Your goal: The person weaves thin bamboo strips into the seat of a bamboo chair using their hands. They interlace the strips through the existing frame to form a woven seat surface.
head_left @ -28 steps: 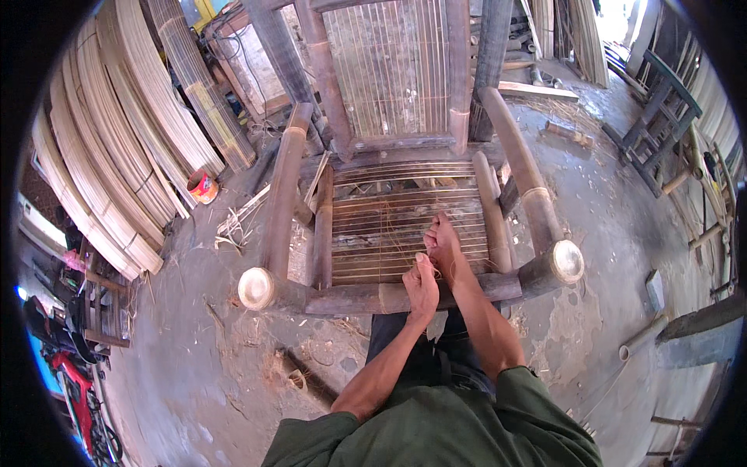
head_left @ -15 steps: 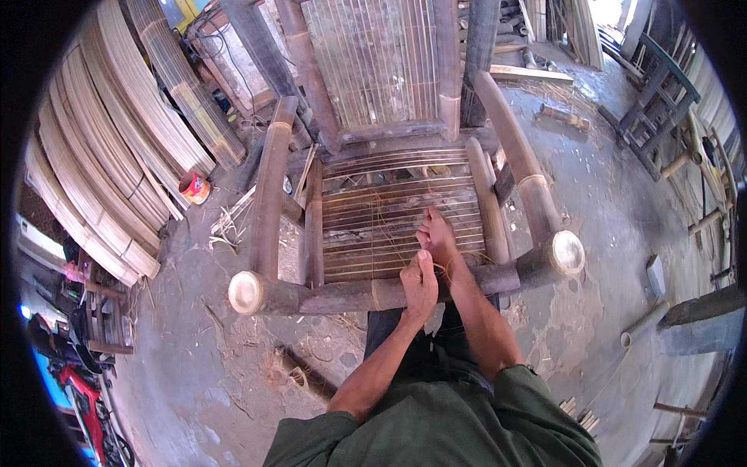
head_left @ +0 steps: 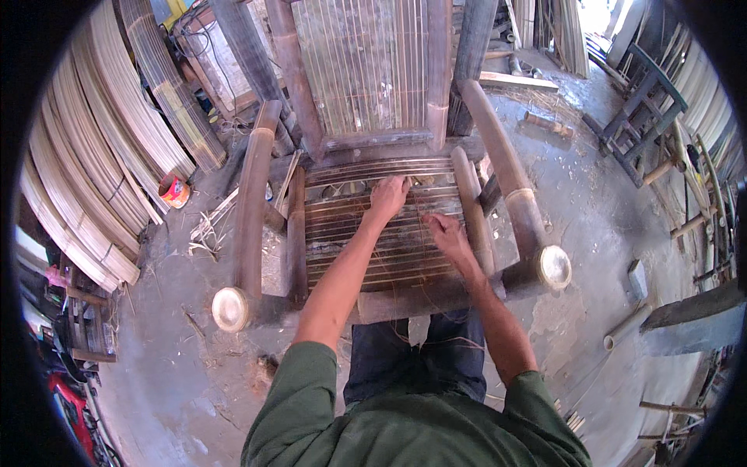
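A bamboo armchair [head_left: 249, 210] stands in front of me, its seat made of thin bamboo slats [head_left: 342, 241] laid crosswise. My left hand [head_left: 387, 196] reaches over the seat to the gap near its back, fingers closed; what they grip is hidden. Nearer me and to the right, my right hand [head_left: 449, 236] is closed in a pinch just above the slats, on a thin orange-brown cord [head_left: 421, 212]. Loose strands of this cord trail across the slats and over the front rail [head_left: 405, 302] toward my lap.
Bundles of long bamboo strips [head_left: 78, 179] lean at the left, near a red bucket [head_left: 173, 191]. A dark wooden frame [head_left: 642, 113] and bamboo poles stand at the right. A bamboo tube [head_left: 626, 327] and scraps lie on the floor.
My left hand has moved from the front rail forward over the seat toward its back. My right hand has shifted slightly right and nearer. The view has shifted a little.
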A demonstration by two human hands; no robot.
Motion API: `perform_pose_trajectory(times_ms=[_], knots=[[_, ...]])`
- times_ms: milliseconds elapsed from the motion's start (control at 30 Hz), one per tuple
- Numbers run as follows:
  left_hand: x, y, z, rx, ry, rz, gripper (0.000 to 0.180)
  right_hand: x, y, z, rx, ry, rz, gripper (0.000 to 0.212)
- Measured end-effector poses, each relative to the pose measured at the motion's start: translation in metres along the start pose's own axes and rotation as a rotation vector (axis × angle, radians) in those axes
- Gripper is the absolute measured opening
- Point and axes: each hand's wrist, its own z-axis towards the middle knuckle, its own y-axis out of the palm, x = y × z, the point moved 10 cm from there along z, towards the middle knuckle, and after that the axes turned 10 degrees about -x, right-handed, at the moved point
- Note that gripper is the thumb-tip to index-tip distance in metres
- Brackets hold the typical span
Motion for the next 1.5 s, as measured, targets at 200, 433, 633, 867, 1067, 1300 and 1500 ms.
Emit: perform_pose_trajectory(times_ms=[200,433,633,867,1067,1300,1500], knots=[[-0.029,0.051,0.019,-0.142,-0.019,-0.048,0.034,-0.008,-0.017,-0.002,0.021,0.029,-0.102,0.022],[-0.035,0.068,0.029,-0.392,-0.032,-0.01,0.043,-0.077,-0.053,0.065,-0.06,-0.062,-0.758,0.019],[0.0,0.057,0.019,-0.374,-0.016,0.082,0.06,-0.188,-0.123,0.121,-0.111,-0.139,-0.514,0.024],[-0.017,0.06,0.038,-0.194,-0.162,-0.067,0.043,-0.107,-0.129,0.153,0.462,-0.28,-1.513,0.029],[-0.042,0.068,0.043,-0.335,-0.297,-0.103,0.044,0.043,-0.005,0.134,0.155,-0.125,-1.232,0.017],[-0.052,0.056,0.028,-0.368,-0.459,-0.209,0.042,0.115,0.049,0.131,-0.451,0.711,0.254,0.015],[-0.052,0.062,0.041,-0.278,-0.475,-0.21,0.042,0.091,0.045,0.109,-0.529,0.837,0.496,0.015]])
